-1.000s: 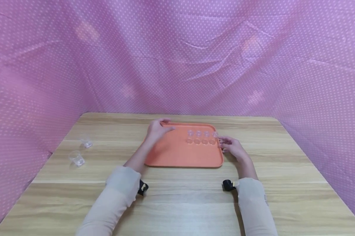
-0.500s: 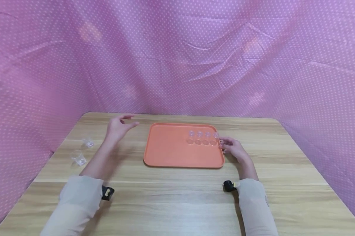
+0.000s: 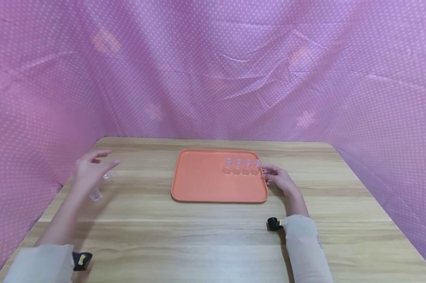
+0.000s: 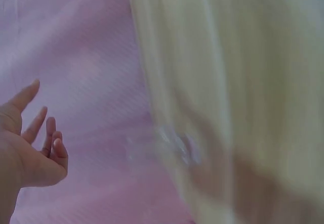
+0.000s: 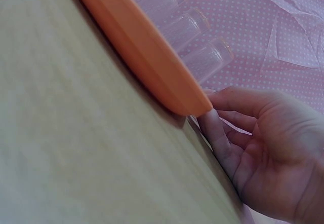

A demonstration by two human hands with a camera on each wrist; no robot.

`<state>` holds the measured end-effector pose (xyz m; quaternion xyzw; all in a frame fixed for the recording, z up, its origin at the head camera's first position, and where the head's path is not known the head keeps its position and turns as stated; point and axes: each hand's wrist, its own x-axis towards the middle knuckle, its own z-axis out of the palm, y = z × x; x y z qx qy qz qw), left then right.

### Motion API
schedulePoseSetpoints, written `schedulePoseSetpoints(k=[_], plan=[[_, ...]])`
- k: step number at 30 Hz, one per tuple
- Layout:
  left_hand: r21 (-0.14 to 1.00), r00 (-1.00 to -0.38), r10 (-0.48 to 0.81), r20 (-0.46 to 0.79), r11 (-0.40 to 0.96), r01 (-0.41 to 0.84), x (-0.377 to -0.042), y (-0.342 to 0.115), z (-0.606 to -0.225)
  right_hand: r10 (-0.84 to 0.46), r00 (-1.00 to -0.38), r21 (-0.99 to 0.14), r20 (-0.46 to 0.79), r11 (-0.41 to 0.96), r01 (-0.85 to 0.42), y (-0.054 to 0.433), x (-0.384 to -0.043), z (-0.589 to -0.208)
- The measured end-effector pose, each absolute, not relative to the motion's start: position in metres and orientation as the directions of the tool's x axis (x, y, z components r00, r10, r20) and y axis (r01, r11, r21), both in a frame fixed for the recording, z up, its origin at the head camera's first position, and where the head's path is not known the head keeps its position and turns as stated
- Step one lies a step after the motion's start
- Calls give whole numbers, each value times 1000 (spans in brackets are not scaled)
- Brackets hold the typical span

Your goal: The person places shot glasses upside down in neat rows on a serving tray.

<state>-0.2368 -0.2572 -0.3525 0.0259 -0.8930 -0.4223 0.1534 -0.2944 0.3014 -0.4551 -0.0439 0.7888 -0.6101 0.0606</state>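
My left hand (image 3: 90, 171) is over the left side of the table, fingers spread and holding nothing. Close by it are two small clear cups, a nearer one (image 3: 96, 195) and a farther one (image 3: 106, 176), both partly covered by the hand and wrist. An orange tray (image 3: 206, 188) lies flat in the middle of the table. Several clear cups (image 3: 238, 162) stand in a row toward its back right. At the tray's right edge, my right hand (image 3: 279, 179) pinches the rim; the right wrist view shows fingers (image 5: 238, 100) above and below it.
The wood-grain table (image 3: 206, 243) has a pink dotted cloth (image 3: 213, 78) hanging behind it and along both sides. A dark wrist camera (image 3: 274, 224) sticks out from the right sleeve, another (image 3: 81, 261) from the left.
My left hand has swept from above the tray's left part across to the two loose cups at the left. The right hand stays at the tray's right edge.
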Motion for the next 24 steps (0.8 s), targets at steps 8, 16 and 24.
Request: schedulePoseSetpoints(k=[8, 16, 24], plan=[[808, -975, -153, 160, 588, 40, -212, -298, -373, -136, -989, -967, -52, 254, 16, 299, -292, -452], [800, -996, -61, 60, 600, 11, -204, -326, -389, -132, -990, -969, -45, 248, 11, 299, -295, -458], [790, -1000, -29, -8, 612, -24, -206, -340, -409, -135, -990, -970, -36, 244, 2, 301, -294, -457]])
